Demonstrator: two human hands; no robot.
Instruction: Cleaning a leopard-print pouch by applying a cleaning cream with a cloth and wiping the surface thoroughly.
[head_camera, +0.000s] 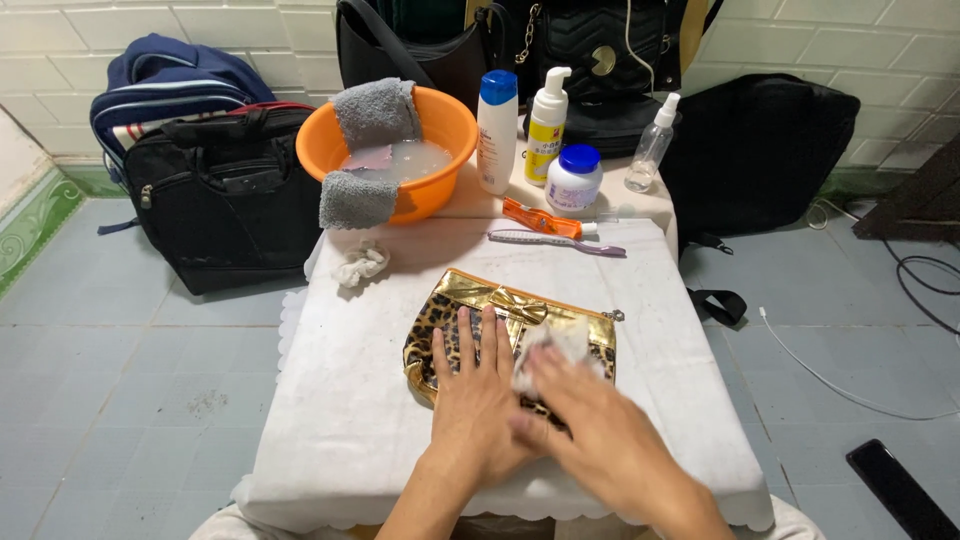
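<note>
While my left hand (478, 395) lies flat, fingers spread and palm down, on the leopard-print pouch (440, 330), my right hand (590, 425) is beside it at about three o'clock, blurred, with its fingers curled around a small white wad (552, 350) pressed against the pouch's front. How tightly that hand is closed I cannot tell because of the blur. The pouch has gold trim and a gold bow (517, 305) along its top edge, and it rests near the middle of the white-covered table (340, 400), a little toward six o'clock.

At twelve o'clock from the pouch lie a purple toothbrush (556, 242) and, just beyond it, an orange tube (541, 219). Farther out toward twelve stand a white jar with a blue lid (574, 178), a yellow pump bottle (546, 125), a tall white bottle with a blue cap (497, 130) and a clear spray bottle (651, 145). At eleven o'clock sits an orange basin (440, 190) of cloudy water with a grey towel (365, 150) draped over its rim. A crumpled white tissue (361, 263) lies on the table at ten o'clock. Black bags (230, 200) stand on the tiled floor at nine to ten o'clock.
</note>
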